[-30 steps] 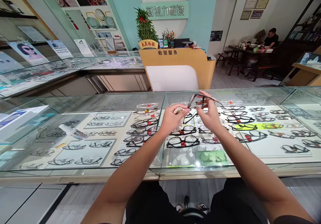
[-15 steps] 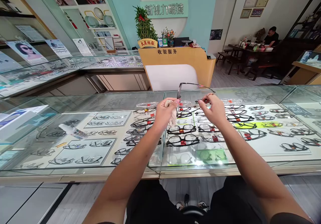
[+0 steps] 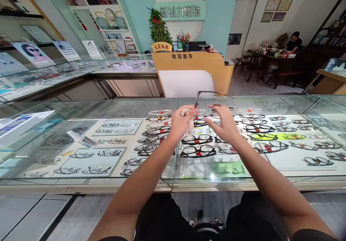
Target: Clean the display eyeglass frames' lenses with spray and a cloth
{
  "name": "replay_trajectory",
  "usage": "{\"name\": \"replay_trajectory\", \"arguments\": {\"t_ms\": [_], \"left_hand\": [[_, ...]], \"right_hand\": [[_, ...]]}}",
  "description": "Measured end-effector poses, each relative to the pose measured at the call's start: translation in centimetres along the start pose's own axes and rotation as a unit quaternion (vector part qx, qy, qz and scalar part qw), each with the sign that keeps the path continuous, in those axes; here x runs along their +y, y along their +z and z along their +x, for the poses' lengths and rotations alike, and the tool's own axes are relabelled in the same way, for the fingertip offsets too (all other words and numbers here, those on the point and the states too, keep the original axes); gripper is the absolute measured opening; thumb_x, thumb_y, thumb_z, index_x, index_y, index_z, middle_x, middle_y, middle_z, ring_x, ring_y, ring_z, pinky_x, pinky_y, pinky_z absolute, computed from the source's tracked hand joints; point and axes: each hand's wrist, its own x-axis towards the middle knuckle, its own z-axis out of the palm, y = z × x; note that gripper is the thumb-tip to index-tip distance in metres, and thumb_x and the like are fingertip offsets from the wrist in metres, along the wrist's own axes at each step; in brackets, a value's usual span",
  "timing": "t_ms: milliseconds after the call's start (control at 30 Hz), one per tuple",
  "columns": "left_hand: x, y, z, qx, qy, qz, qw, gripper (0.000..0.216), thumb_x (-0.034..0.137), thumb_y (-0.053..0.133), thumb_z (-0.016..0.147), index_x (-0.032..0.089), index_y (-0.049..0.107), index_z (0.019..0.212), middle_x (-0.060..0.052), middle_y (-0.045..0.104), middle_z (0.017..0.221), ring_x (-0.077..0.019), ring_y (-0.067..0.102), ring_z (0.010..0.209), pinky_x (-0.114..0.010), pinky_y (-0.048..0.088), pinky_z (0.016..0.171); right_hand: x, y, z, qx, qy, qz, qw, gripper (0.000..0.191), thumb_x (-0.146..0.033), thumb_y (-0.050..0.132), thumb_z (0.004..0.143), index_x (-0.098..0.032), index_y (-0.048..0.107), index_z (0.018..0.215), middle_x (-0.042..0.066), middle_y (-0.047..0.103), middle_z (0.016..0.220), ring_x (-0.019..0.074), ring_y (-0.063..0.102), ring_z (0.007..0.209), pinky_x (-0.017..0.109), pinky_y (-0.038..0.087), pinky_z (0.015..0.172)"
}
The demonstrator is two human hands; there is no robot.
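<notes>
My left hand is closed around a pair of eyeglasses and a crumpled pale cloth. One dark temple arm of these glasses stands up and stretches to the right above the glass counter. Much of the frame is hidden behind the fingers or lost against the glasses below. To its right, my right hand is open, thumb and fingers apart, close to the glasses with nothing visible in its grasp. Under both hands, inside the case, lie rows of spectacles, several with red tags.
A glass display counter spans the front. On its left stand a white-capped bottle, lying tilted, and a white box. Beyond are a wooden cashier desk and another display case. A person sits at a far table.
My right hand has loosened from the glasses and its fingers have spread. The left hand still grips the glasses and cloth. The view has shifted slightly.
</notes>
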Motion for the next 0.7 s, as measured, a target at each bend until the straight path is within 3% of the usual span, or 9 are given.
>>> {"name": "replay_trajectory", "arguments": {"t_ms": [133,333,467,600,700], "left_hand": [[0.1,1.0,-1.3,-0.06,0.045,0.006,0.997,0.028,0.044,0.095,0.073,0.022,0.081,0.082,-0.008,0.075,0.113,-0.0222,0.07,0.11,-0.034,0.053,0.097],[0.2,1.4,-1.6,-0.087,0.048,0.031,0.995,0.027,0.046,0.091,0.078,0.022,0.084,0.088,-0.009,0.071,0.11,-0.0237,0.068,0.111,-0.036,0.052,0.102],[1.6,1.2,-2.2,-0.102,0.059,0.08,0.99,0.031,0.047,0.084,0.085,0.022,0.084,0.104,-0.01,0.07,0.119,-0.0234,0.068,0.112,-0.034,0.053,0.098],[4.3,-1.5,-4.3,-0.048,0.014,0.15,0.987,0.034,0.039,0.077,0.089,0.024,0.076,0.12,-0.008,0.07,0.126,-0.0207,0.068,0.105,-0.03,0.053,0.09],[6.1,-6.3,-6.1,0.016,-0.007,0.175,0.984,0.033,0.035,0.076,0.085,0.027,0.074,0.117,-0.005,0.071,0.118,-0.0219,0.067,0.103,-0.031,0.053,0.087]], "right_hand": [[-1.5,1.3,-0.8,-0.048,-0.011,0.089,0.995,0.054,-0.054,0.062,0.105,-0.026,0.055,0.15,0.016,0.066,0.149,0.0352,0.059,0.14,0.056,0.048,0.117],[-1.5,1.2,-0.6,-0.06,-0.026,0.123,0.99,0.038,-0.046,0.058,0.107,-0.025,0.06,0.14,0.014,0.071,0.133,0.0321,0.066,0.124,0.051,0.055,0.106],[-0.9,0.8,-0.5,-0.039,-0.025,0.115,0.992,0.041,-0.049,0.056,0.108,-0.023,0.062,0.14,0.016,0.071,0.135,0.0326,0.066,0.129,0.051,0.053,0.111],[0.1,0.7,-0.5,-0.018,-0.007,0.105,0.994,0.047,-0.052,0.056,0.108,-0.024,0.062,0.144,0.017,0.07,0.142,0.0338,0.065,0.136,0.054,0.049,0.118],[0.5,0.6,-0.5,-0.008,0.0,0.097,0.995,0.049,-0.055,0.057,0.107,-0.022,0.065,0.142,0.017,0.071,0.14,0.0345,0.066,0.134,0.054,0.049,0.118]]}}
